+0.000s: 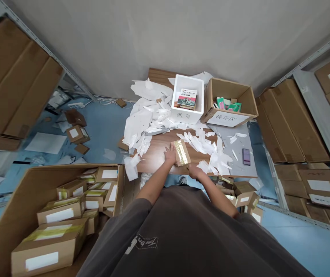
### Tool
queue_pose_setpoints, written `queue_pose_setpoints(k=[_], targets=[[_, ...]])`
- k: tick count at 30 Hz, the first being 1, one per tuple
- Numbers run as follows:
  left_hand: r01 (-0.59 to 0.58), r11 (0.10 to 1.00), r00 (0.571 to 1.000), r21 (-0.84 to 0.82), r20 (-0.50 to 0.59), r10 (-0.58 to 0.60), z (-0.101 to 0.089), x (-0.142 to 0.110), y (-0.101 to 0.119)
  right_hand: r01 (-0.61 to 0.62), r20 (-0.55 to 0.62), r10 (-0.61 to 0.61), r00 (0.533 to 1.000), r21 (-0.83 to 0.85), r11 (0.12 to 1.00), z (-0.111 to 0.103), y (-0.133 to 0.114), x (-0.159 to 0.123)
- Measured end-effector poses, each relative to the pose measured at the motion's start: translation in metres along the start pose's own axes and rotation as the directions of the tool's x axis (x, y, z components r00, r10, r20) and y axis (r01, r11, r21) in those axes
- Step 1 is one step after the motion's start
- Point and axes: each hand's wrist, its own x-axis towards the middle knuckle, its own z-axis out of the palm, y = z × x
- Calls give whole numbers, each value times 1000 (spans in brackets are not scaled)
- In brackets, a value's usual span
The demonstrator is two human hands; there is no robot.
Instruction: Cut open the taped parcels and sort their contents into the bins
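Observation:
A small cardboard box with shiny clear tape across its top lies flat on the wooden table. My left hand grips the box along its left side. At the box's near right corner is my right hand, its fingers closed. A small dark tip pokes out of that hand toward the box; too little of it shows to name it. Torn white paper scraps lie behind and to the right of the box.
Behind stand a white foam box holding books and an open carton with green packets. A phone lies on the right. A large carton of parcels stands at left; more parcels sit below right. Shelves flank both sides.

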Motion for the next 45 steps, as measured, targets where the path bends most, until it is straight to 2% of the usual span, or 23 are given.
queue_pose_setpoints(k=[4,7,10,12,13,15,16,17,18,21,24,27,31,33,35,38,45], targets=[[15,1000,1000,-2,-20,-15,3,-7,6,-66,-142,85,986,133,989,6,39,11],[54,999,995,-3,-80,-54,17,-22,17,-106,-268,208,941,351,931,8,55,35],[114,993,982,4,-154,-112,35,-41,31,-109,-269,285,920,522,846,16,59,60],[37,999,976,12,-214,-34,41,-51,38,-96,-268,294,917,569,817,22,60,73],[-68,997,972,30,-223,73,42,-53,40,-86,-277,292,915,574,814,23,60,78],[-322,943,925,85,-183,332,38,-53,43,-69,-292,275,916,562,824,23,63,84],[-414,904,893,110,-146,426,35,-50,45,-63,-296,262,919,545,836,22,65,87],[-460,879,873,129,-116,474,31,-47,47,-62,-298,249,922,521,851,20,66,88],[-463,875,873,143,-101,478,27,-44,49,-62,-299,236,924,493,868,18,67,90],[-387,910,908,147,-109,404,20,-37,54,-87,-287,211,934,391,916,9,62,94],[-328,935,928,134,-141,345,24,-39,53,-96,-259,181,949,311,946,2,52,98],[-263,956,944,128,-173,283,30,-43,49,-28,-254,95,962,257,966,-1,50,97],[-227,964,959,139,-141,246,29,-40,48,121,-282,-42,959,272,955,12,74,80],[-228,962,960,151,-131,249,26,-36,50,232,-229,-168,959,289,929,23,90,69],[-231,960,959,158,-127,252,23,-33,50,279,-139,-248,959,281,918,32,102,60],[-245,957,956,154,-125,265,22,-30,49,224,-88,-210,974,212,951,34,105,56],[-214,967,966,142,-117,231,26,-30,48,204,-23,-204,979,2,979,6,95,62]])
